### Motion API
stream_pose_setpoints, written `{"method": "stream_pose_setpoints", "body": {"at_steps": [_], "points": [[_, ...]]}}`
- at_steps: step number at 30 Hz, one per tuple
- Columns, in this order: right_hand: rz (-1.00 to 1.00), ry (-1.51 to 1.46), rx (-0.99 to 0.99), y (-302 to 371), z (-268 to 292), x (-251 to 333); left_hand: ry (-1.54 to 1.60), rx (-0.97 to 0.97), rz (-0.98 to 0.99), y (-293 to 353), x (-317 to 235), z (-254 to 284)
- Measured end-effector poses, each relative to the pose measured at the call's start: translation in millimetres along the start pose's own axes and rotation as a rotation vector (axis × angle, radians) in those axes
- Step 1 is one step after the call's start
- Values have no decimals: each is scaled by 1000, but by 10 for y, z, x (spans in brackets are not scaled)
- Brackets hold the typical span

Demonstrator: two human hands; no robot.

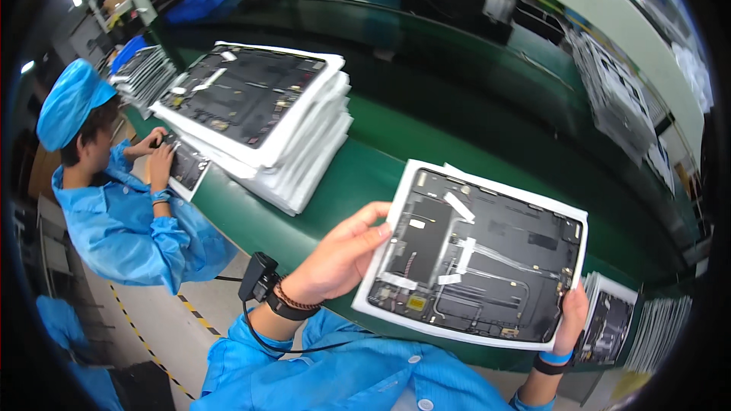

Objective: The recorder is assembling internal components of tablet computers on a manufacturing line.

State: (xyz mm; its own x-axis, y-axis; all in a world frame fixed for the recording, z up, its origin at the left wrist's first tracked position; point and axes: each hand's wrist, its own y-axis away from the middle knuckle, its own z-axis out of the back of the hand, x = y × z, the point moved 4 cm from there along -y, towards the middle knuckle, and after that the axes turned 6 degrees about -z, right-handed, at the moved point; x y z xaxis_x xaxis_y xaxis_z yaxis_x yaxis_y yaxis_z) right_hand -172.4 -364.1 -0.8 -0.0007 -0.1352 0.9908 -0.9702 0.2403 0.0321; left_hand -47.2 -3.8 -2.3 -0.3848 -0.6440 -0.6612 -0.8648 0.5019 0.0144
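Observation:
Between my two hands is a white foam tray (pixel 411 325) with a dark tablet housing (pixel 499 255) lying in it, inner side up. Ribbon cables, white tape strips and small metal parts show inside the housing. My left hand (pixel 339 255) grips the tray's left edge, thumb on top and fingers partly hidden underneath. At the lower right edge, my right hand (pixel 572 318) is closed round the tray, with most of its fingers out of sight. The tray is held tilted over the front of the green bench (pixel 373 167).
A tall stack of foam trays (pixel 304 171) stands on the bench to the left, a housing on top. More housings (pixel 607 323) lie at the right. A co-worker in blue (pixel 129 205) handles another housing at the left. A dark belt (pixel 457 84) runs behind the bench.

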Motion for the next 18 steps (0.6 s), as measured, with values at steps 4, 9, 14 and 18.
{"method": "stream_pose_setpoints", "body": {"at_steps": [4, 9, 14, 18], "points": [[79, 153, -2, -14, -28, 150, -377, -58, 38, 297, -146, 4], [163, 120, 18, -49, -208, 334, -397, -32, -6, 533, -414, -34], [202, 92, 103, -102, -613, 671, -219, -14, -173, 664, -638, -26], [271, 118, 123, -199, -723, 713, -173, 19, -293, 780, -889, -140]]}}
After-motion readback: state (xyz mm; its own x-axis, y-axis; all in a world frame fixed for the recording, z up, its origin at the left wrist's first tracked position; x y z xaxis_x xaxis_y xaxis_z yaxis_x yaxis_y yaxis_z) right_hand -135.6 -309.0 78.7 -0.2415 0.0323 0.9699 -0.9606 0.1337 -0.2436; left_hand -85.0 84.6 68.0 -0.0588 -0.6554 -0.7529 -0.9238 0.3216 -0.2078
